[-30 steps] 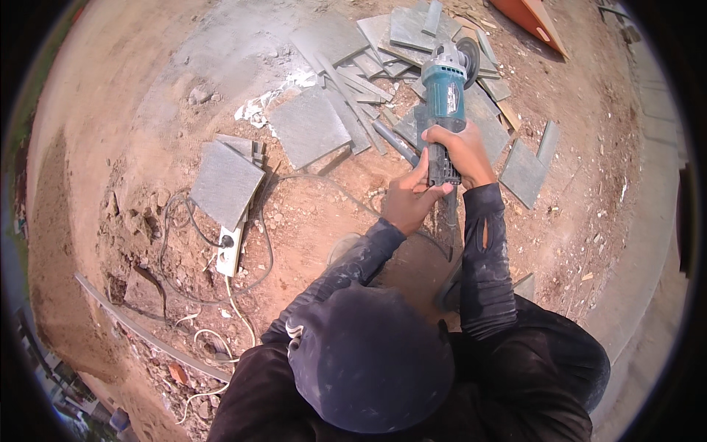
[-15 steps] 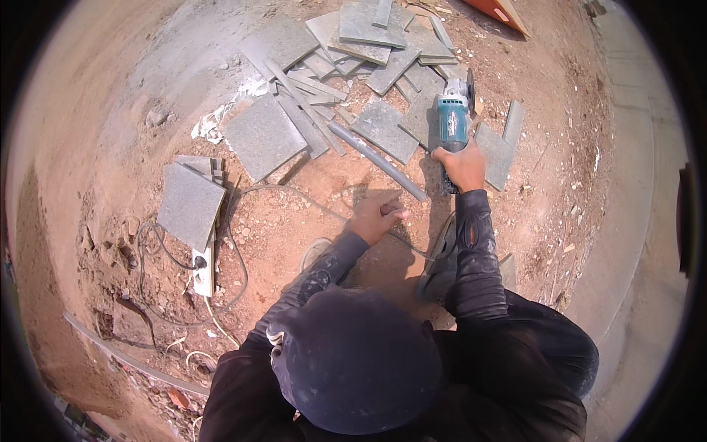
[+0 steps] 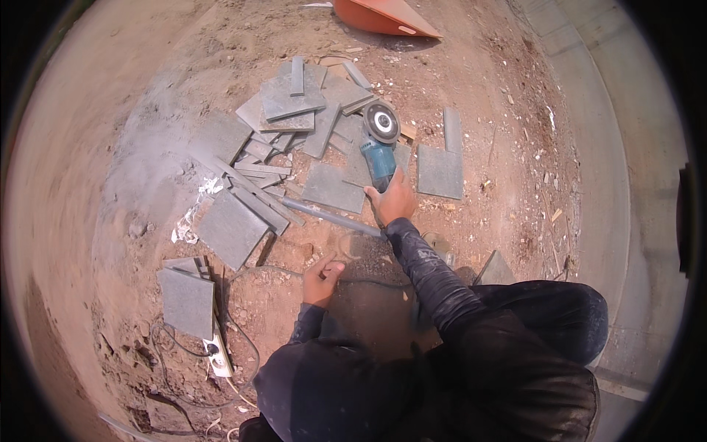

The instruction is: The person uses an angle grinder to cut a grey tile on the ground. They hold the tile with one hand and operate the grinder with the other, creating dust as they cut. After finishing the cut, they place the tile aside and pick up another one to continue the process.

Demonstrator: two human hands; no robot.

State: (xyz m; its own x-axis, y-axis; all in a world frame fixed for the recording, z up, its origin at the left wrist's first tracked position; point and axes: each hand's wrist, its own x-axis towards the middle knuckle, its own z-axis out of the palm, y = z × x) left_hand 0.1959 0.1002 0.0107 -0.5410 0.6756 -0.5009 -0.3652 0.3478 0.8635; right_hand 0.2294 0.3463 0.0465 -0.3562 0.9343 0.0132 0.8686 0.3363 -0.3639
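Note:
My right hand (image 3: 395,200) is wrapped round the body of a teal angle grinder (image 3: 379,160). The grinder's round disc (image 3: 382,122) points away from me and faces up, over the right side of a heap of grey tiles (image 3: 293,97). Low over the reddish dirt, my left hand (image 3: 321,283) is loosely bent with its thumb apart, and no object shows in it. Between the hands and the heap lies a grey tube (image 3: 333,216), its right end by my right wrist. A square grey tile (image 3: 233,227) leans at the heap's near left edge.
A grey tile (image 3: 187,302) stands at the left by a white power strip (image 3: 219,356) with a plugged-in cord. A dark cable (image 3: 368,283) crosses the dirt near my left hand. More tile (image 3: 440,172) lies right; an orange tub (image 3: 383,16) sits far off. Concrete borders the right.
My right hand has brought the grinder left in the view, and its disc has turned from edge-on to face up. My left hand has drawn back nearer to me. The whole view has shifted.

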